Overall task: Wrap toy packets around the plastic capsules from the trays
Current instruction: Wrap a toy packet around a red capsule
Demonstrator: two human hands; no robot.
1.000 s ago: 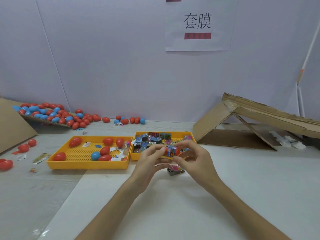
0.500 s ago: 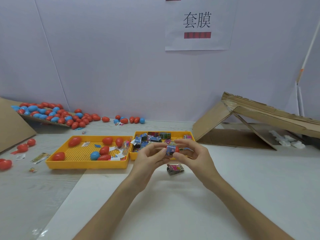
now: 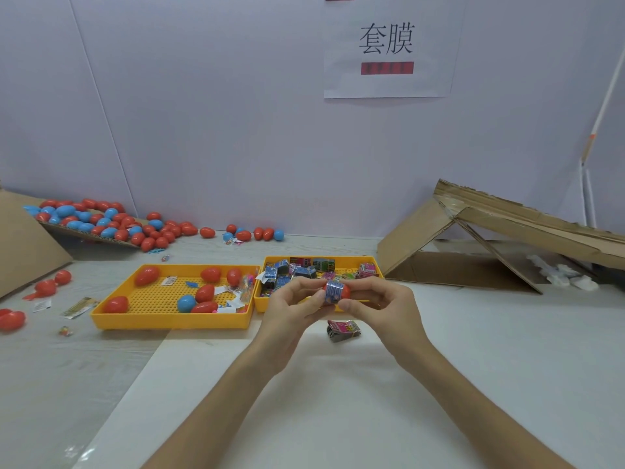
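- Red capsule (image 3: 341, 292) pinched between both hands, raised just above the near edge of the right tray (image 3: 373, 265).
- Blue printed packet (image 3: 334, 292) banded around the capsule's middle, red showing on either side.
- Left hand (image 3: 291, 311) closed on the capsule's left end, thumb and fingertips (image 3: 316, 295) against the packet.
- Right hand (image 3: 385, 308) closed on the right end, thumb tip pressed under the packet, other fingers curled behind.
- Loose folded packet (image 3: 343, 331), pink and silver, flat on the white tabletop (image 3: 473, 367) just below the hands.
- Yellow right tray heaped with more folded packets in blue, black, green and pink.
- Yellow left tray (image 3: 169, 319) touching the right one, with several red capsules, one blue capsule (image 3: 186, 303) and small paper scraps inside.
- Red and blue capsules piled (image 3: 101, 221) on a cardboard sheet at far left, more strewn along the wall.
- Brown cardboard lean-to (image 3: 490, 245) at right, white scraps under it.
- White paper sign (image 3: 389, 45) with black characters on the wall above.
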